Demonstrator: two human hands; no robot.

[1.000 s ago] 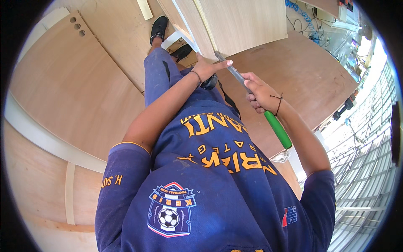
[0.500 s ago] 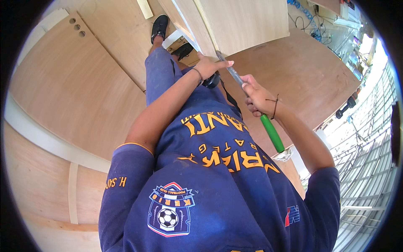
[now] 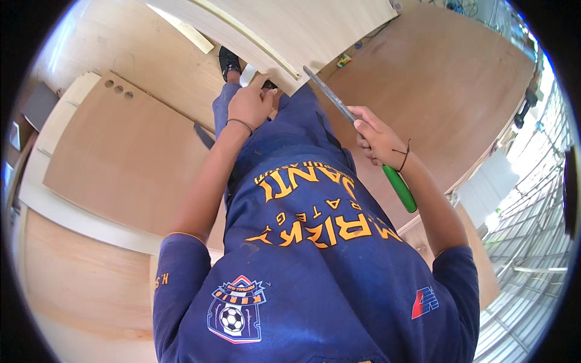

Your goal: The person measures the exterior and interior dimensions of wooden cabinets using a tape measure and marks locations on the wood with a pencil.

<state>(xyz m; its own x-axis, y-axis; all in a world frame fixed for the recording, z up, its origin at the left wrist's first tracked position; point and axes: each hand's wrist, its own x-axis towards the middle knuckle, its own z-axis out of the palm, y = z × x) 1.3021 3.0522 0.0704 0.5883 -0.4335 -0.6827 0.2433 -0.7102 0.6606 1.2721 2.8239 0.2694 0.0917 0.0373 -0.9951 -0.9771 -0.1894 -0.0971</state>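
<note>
My right hand is wrapped round a metal file with a green handle. The file's grey blade slants up and left, its tip beside the near corner of a pale wood-grain panel. Along that panel runs a narrow, light-lined strip close to its left edge. My left hand is just left of the panel's near end, thumb and fingers apart and nothing visible in it. Whether its fingertips touch the panel's edge I cannot tell.
A large brown board lies to the right. At left stands another brown panel with three round holes. My shoe shows beyond my left hand. A small yellow-green item lies past the pale panel, and metal grating is at far right.
My left hand has come away from the file's blade and moved left. My right hand still grips the file, whose tip now shows apart from the panel's edge. The view has shifted.
</note>
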